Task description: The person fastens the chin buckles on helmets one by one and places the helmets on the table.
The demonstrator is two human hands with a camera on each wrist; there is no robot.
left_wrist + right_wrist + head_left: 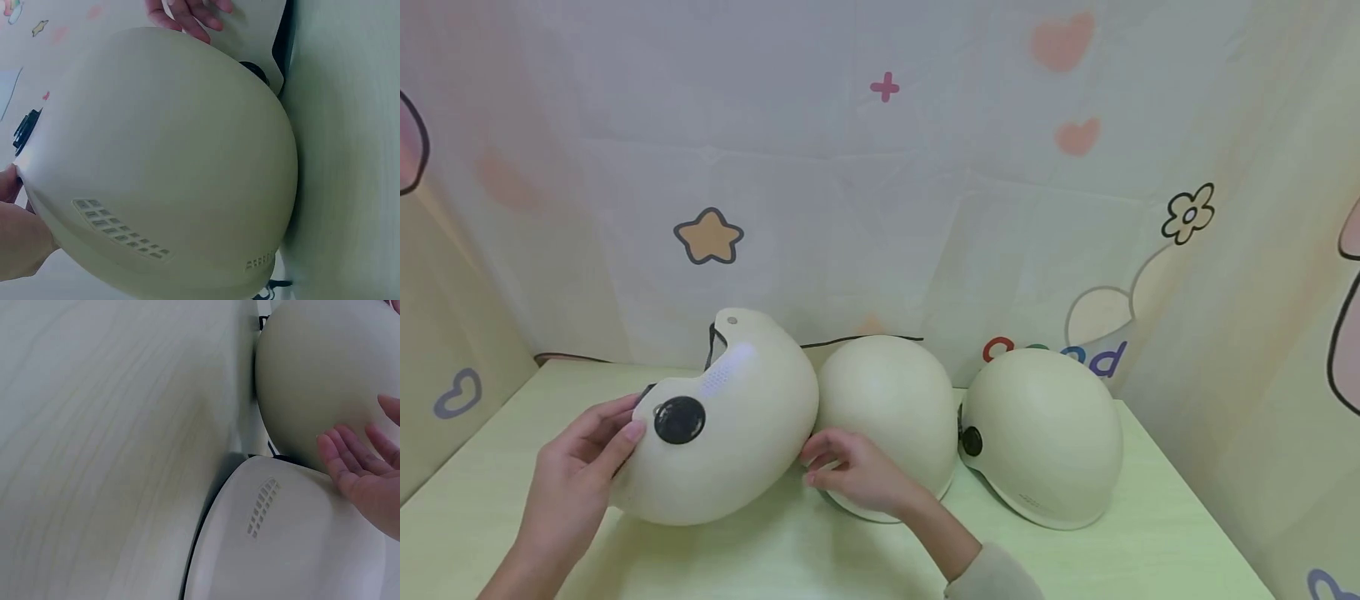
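At the left of the head view, a cream helmet (745,442) is tilted over, with a round black disc on its side. My left hand (576,467) grips its rim, thumb on the outer shell and fingers behind the edge. My right hand (857,471) is at that helmet's right side, in front of the middle helmet (895,392). In the right wrist view, the fingers of the right hand (365,469) are loosely bent and hold nothing. Whether they touch the shell is hard to tell. Vent slots mark the tilted helmet (169,144) in the left wrist view.
Another cream helmet (1045,433) sits at the right on the pale green table (820,567), a black disc on its left side. A dark cord (842,340) shows behind the helmets. Printed curtains (880,208) stand behind the table and along both sides.
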